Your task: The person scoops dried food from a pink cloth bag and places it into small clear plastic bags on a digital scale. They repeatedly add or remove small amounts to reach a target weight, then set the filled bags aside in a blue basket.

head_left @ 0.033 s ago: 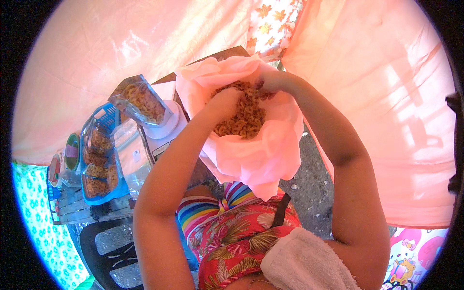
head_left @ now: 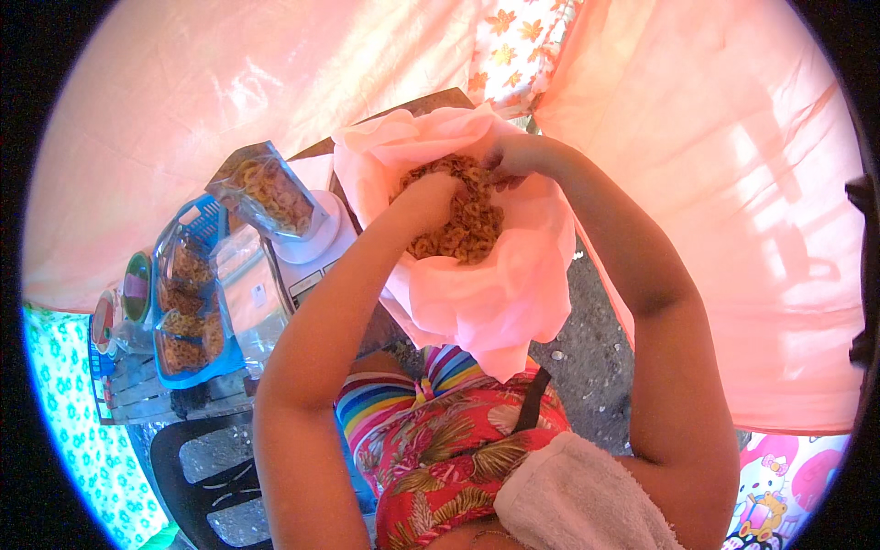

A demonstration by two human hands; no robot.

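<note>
The fingers of my left hand are sunk in the brown snacks inside the pink bag, and those of my right hand bend down by the bag's far side; with the tips hidden, I can't tell how wide either set is spread or what it grips. Hardly anything has shifted since a moment ago, so I'm still working among the snacks. Left of the bag are a white scale under a filled clear packet, then a blue basket.
</note>
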